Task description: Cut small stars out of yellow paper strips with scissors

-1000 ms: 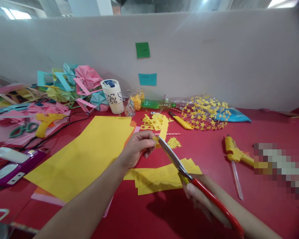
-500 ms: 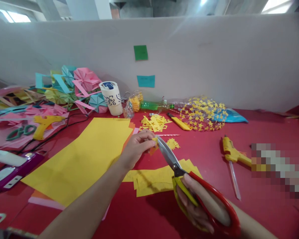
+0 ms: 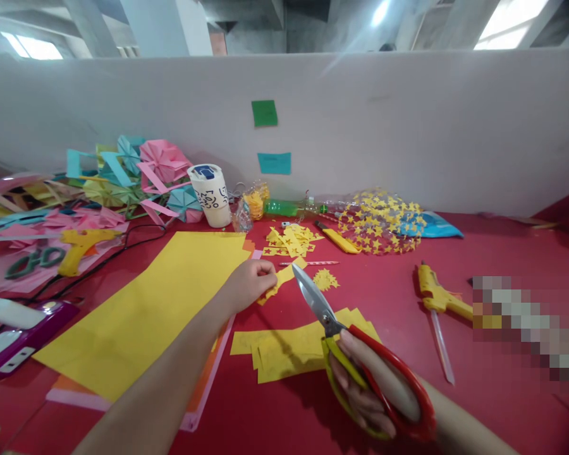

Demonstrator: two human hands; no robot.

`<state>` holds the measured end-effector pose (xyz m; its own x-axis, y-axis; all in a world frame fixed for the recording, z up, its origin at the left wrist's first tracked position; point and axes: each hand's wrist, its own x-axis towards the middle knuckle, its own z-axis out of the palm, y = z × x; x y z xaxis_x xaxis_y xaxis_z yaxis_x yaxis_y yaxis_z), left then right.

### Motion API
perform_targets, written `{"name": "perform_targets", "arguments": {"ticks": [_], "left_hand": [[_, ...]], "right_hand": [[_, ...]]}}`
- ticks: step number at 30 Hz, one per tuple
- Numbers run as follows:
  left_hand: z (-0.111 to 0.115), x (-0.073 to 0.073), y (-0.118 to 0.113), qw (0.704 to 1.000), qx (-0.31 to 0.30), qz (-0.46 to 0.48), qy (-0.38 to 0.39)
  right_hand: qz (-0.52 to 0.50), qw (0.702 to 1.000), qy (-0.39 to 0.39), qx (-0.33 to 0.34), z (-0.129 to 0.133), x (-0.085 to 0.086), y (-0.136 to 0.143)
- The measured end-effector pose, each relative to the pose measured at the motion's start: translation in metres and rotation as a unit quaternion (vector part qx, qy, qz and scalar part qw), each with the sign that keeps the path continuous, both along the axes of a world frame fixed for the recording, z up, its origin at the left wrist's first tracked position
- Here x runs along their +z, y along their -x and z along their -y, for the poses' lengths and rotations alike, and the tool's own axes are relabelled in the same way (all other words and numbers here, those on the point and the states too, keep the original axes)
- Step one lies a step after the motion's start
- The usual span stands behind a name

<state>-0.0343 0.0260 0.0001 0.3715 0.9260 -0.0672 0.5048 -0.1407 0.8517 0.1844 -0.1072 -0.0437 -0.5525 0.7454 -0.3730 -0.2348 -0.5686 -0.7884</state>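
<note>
A: How are we holding the yellow strip?

B: Our left hand has its thumb and fingers closed in a pinch on the near end; the far end slants up and away to the right, ahead of us.

A: And our right hand?

B: It's wrapped through the handles of the scissors, fingers curled in the loops. The blades look together, or nearly so, with their tips right by the strip; whether they touch it, we can't tell.

A: How do we cut well from here?

B: We'd keep the pinch close to the cutting line so the paper doesn't flop, turn the strip rather than the wrist, and take small snips near the tips, left fingertips clear of the blades.

A: What about room?

B: The heap of small stars sits just beyond the blades, so a wide sweep could scatter it. The stacked yellow pieces lie below both hands, and the big yellow sheet spreads along our left forearm. Our best open space is the red tabletop on the right, up to the glue gun, whose nozzle we'd rather not brush
</note>
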Motion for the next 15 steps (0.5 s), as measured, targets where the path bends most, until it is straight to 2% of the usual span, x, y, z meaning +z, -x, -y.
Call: {"name": "perform_targets", "arguments": {"ticks": [3,5,7,8,10,12,15], "left_hand": [[0.000,0.000,0.000,0.985,0.046,-0.095,-0.137],[0.006,0.002,-0.006,0.986,0.028,-0.073,-0.144],[0.014,0.004,-0.014,0.995,-0.071,-0.010,-0.064],[0.019,0.005,-0.019,0.990,-0.140,0.016,-0.001],[0.028,0.006,-0.028,0.968,-0.232,0.044,0.087],[0.035,0.004,-0.035,0.950,-0.283,0.054,0.121],[0.040,-0.001,-0.042,0.938,-0.318,0.048,0.129]], "right_hand": [[0.016,0.999,-0.029,-0.019,-0.001,0.001,-0.005],[0.062,0.994,-0.074,-0.047,-0.003,0.004,-0.007],[0.189,0.966,-0.150,-0.091,-0.004,0.009,-0.007],[0.232,0.952,-0.171,-0.106,-0.005,0.012,-0.006],[0.278,0.933,-0.186,-0.130,-0.008,0.019,-0.005],[0.283,0.929,-0.195,-0.137,-0.009,0.025,-0.003],[0.308,0.923,-0.192,-0.125,-0.011,0.028,-0.002]]}}
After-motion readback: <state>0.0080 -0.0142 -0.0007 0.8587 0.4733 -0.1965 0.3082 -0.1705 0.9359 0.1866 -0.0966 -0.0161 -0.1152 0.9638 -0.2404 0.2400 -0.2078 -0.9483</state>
